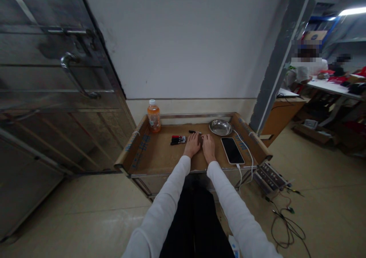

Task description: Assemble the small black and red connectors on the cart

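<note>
My left hand (192, 146) rests on the brown cardboard lining (156, 159) of a cart top, its fingers stretched forward. A black-capped marker (194, 132) lies right at its fingertips; whether they touch it I cannot tell. My right hand (208, 148) lies close beside, fingers also stretched forward and pointing at the left hand. Whatever is under the fingers is hidden. Just left of my left hand, several markers (177, 140) with black and red caps lie side by side in a row. To the right of my right hand is a phone (232, 150), screen dark.
An orange drink bottle (154, 117) stands at the back left of the cart. A shiny metal bowl (220, 127) sits at the back right. A white cable (246, 145) runs along the right side. Cables (287, 227) and a power strip (270, 178) lie on the floor; people sit beyond the doorway.
</note>
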A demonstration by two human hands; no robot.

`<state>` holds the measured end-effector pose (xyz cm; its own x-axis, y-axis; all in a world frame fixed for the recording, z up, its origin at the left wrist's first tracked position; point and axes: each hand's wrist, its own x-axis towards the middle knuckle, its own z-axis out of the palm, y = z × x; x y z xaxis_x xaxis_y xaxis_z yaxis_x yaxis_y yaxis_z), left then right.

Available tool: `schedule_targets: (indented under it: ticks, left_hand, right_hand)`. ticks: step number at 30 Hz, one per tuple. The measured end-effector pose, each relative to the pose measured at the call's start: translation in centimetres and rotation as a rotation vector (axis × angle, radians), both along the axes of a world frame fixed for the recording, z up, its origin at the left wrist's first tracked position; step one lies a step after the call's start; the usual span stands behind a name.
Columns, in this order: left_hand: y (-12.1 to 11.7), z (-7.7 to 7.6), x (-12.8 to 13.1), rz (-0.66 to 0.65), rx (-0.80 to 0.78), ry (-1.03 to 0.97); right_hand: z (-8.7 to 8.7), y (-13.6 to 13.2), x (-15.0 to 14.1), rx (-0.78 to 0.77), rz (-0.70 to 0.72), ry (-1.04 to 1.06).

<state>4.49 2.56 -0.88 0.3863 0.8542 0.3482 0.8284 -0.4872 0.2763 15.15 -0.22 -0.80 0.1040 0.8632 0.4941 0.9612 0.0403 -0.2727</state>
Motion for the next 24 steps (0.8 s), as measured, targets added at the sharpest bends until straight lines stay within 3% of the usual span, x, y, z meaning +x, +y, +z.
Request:
schedule_targets:
  ticks: [6, 14, 24]
  left_hand:
    - [-0.8, 0.3, -0.1, 0.076, 0.101, 0.005]
    - [-0.8, 0.4, -0.3, -0.001, 0.053, 0.039]
    - [-3.7, 1.3, -1.8, 0.187, 0.156, 0.043]
  right_hand:
    - [-0.2, 0.1, 0.2, 0.058, 0.007, 0.070]
    - [0.1, -0.5, 0.1, 0.065, 0.019, 0.006]
    - [0.4, -1.0, 0.1, 0.097, 0.050, 0.061]
